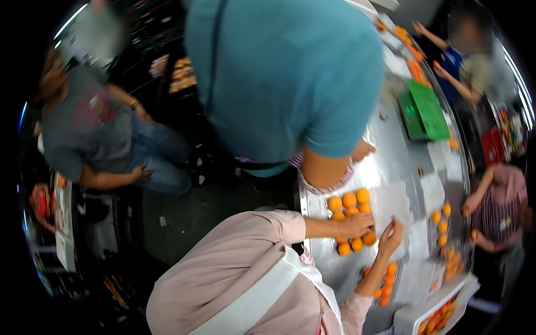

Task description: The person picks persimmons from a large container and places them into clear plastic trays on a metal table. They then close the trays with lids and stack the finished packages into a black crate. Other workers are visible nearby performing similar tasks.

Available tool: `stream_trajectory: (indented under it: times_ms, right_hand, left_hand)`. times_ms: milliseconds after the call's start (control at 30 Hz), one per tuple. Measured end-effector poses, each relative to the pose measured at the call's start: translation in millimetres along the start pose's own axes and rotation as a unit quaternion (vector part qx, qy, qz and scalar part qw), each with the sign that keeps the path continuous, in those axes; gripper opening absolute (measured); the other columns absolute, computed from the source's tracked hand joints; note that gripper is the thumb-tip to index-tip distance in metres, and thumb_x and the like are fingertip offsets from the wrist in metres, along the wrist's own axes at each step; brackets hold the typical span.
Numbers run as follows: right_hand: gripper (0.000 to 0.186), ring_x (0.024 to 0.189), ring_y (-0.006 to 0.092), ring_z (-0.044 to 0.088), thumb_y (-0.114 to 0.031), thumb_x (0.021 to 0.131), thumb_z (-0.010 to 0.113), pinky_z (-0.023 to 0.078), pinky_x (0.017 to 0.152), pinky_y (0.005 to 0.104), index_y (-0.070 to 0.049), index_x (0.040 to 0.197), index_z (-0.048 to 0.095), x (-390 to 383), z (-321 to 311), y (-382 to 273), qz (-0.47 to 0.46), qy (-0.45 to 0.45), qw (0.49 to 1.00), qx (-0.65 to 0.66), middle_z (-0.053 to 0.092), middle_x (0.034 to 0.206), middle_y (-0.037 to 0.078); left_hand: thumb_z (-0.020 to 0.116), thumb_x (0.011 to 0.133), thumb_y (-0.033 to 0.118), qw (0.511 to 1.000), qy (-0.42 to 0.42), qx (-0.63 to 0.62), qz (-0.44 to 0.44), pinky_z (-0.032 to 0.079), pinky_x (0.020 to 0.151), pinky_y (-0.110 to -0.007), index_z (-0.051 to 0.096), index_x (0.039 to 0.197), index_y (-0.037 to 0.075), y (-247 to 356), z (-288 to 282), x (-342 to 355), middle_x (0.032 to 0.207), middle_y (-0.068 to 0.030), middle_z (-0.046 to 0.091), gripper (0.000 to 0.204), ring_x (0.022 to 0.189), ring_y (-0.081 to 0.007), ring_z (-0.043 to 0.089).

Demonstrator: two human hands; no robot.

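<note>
Orange round fruits, apparently oranges (350,199), stand in close rows on the metal table (329,223). My left hand (355,225) reaches across these rows, its fingers bent down round an orange that they mostly cover. Just to its right, my right hand (389,239) is raised over the table with the wrist bent and the fingers apart. I see nothing in it, though its fingertips are blurred. Beside the rows lies a thin white sheet (392,202), close to both hands.
A co-worker in a teal shirt (285,78) stands close at my left. Across the table are a green crate (425,111) and a co-worker in pink (502,190). More oranges (389,283) sit near my right forearm, beside a white bin (405,321) of fruit.
</note>
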State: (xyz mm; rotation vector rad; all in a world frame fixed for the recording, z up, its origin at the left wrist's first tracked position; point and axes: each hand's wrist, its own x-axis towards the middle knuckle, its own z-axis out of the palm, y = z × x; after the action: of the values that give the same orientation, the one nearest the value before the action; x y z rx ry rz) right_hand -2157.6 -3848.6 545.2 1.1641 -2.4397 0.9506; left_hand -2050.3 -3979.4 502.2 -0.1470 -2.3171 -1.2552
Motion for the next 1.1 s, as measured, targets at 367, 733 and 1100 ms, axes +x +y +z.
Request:
stream_trajectory:
  times_ms: [367,733,1100]
  right_hand:
    - [0.054,0.104,0.0382,0.047,-0.003,0.063,0.064,0.039,0.092,0.0442,0.001,0.115,0.05,-8,20,-1,-0.063,-0.32,0.945,-0.036,0.051,0.112,0.02]
    - [0.049,0.104,0.0169,0.049,-0.021,0.082,0.062,0.041,0.091,0.0329,-0.003,0.124,0.046,11,9,16,0.197,-0.299,0.884,0.302,0.051,0.115,0.009]
    - [0.045,0.064,0.0117,0.051,-0.042,0.095,0.034,0.046,0.051,0.0181,-0.001,0.108,0.048,-4,6,-31,0.436,-0.173,0.404,0.785,0.057,0.09,0.011]
  left_hand:
    - [0.054,0.087,0.012,0.64,0.154,-0.612,-0.437,0.051,0.071,-0.03,0.053,0.111,0.0,53,-194,-169,0.097,-0.0082,0.058,0.026,0.077,-0.0179,0.058]
    - [0.045,0.086,0.052,0.458,0.396,-0.761,-0.233,0.03,0.101,-0.055,0.04,0.128,-0.001,109,-244,-271,0.129,-0.0218,0.043,0.068,0.122,-0.0449,0.036]
    - [0.032,0.091,0.052,0.507,0.117,-0.778,-0.351,0.024,0.102,-0.058,0.024,0.138,0.005,82,-200,-186,0.14,-0.0218,0.026,0.066,0.131,-0.0442,0.018]
